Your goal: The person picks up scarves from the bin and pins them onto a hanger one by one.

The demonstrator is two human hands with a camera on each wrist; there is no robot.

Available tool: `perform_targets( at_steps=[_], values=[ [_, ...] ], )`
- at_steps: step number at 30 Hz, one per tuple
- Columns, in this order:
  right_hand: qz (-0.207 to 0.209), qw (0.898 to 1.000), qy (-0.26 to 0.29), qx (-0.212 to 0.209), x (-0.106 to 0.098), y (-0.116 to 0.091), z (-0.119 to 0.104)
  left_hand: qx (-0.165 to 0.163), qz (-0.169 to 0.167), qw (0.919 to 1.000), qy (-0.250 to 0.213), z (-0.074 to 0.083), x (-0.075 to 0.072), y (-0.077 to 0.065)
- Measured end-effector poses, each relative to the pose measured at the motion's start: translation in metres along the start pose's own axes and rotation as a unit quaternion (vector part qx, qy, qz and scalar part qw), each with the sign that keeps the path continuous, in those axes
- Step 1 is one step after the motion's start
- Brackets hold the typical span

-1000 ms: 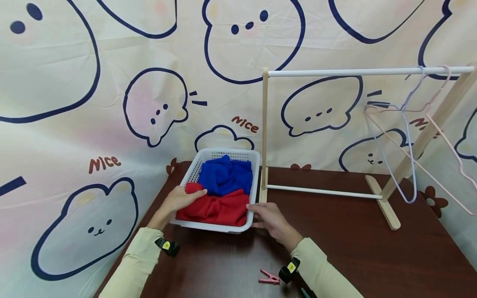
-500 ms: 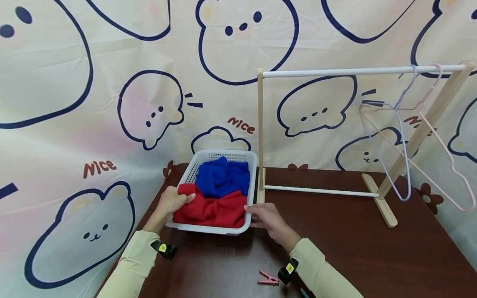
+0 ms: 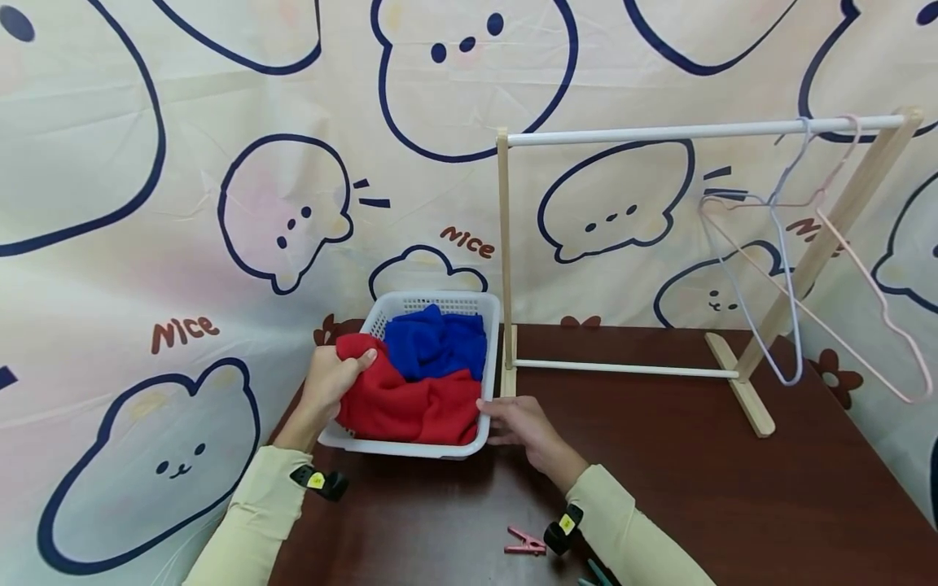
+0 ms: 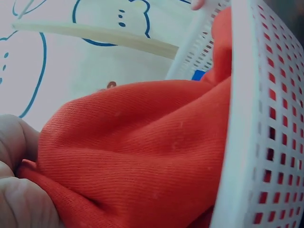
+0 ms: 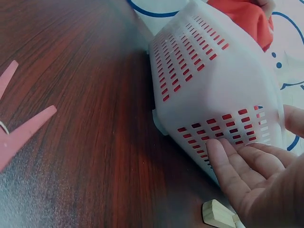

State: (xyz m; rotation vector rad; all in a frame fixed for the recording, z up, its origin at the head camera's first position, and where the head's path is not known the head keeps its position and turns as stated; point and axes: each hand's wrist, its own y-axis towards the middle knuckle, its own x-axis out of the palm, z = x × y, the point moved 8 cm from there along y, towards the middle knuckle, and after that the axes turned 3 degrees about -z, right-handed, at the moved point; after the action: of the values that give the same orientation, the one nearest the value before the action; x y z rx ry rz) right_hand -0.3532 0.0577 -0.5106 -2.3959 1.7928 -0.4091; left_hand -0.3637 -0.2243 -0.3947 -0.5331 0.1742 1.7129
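Note:
In the head view, my left hand [image 3: 327, 384] pinches a corner of the red cloth [image 3: 418, 407] and holds it above the left rim of a white plastic basket [image 3: 410, 448]. The left wrist view shows the ribbed red fabric [image 4: 142, 142] stretching from the thumb and fingers over the basket edge. My right hand [image 3: 529, 427] grips the basket's right side near the front corner, thumb at the rim. Its fingers [image 5: 237, 164] lie against the perforated outer wall in the right wrist view. Behind the red cloth, a blue cloth [image 3: 440, 346] lies bunched in the basket.
A wooden rack with a white top bar [image 3: 659, 133] stands right of the basket. A lavender hanger [image 3: 782, 244] and a pink hanger [image 3: 843, 242] hang at its right end. On the brown table [image 3: 410, 521], a pink clothespin [image 3: 525, 547] lies near the right wrist.
My left hand has closed on the red cloth's left corner and raised it above the basket rim. The right hand stays at the basket's side. The head view has shifted slightly.

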Motion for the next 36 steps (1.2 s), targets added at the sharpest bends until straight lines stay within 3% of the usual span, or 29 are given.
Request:
perform_targets(
  at_steps=[9, 18, 28, 36],
  values=[
    [0.001, 1.0, -0.01, -0.003, -0.001, 0.0, -0.003, 0.03, 0.027, 0.999, -0.02, 0.024, -0.01, -0.006],
    [0.004, 1.0, -0.018, -0.003, 0.0, -0.002, -0.002, 0.077, 0.059, 0.9948, -0.032, 0.061, -0.023, -0.021],
    [0.0, 1.0, -0.016, -0.01, 0.002, -0.004, 0.004, 0.102, 0.049, 0.9927, -0.042, 0.08, -0.028, -0.032],
    [-0.011, 0.999, -0.024, -0.019, 0.002, -0.01, -0.006, 0.149, 0.033, 0.9867, -0.054, 0.098, -0.031, -0.041]
  ],
)
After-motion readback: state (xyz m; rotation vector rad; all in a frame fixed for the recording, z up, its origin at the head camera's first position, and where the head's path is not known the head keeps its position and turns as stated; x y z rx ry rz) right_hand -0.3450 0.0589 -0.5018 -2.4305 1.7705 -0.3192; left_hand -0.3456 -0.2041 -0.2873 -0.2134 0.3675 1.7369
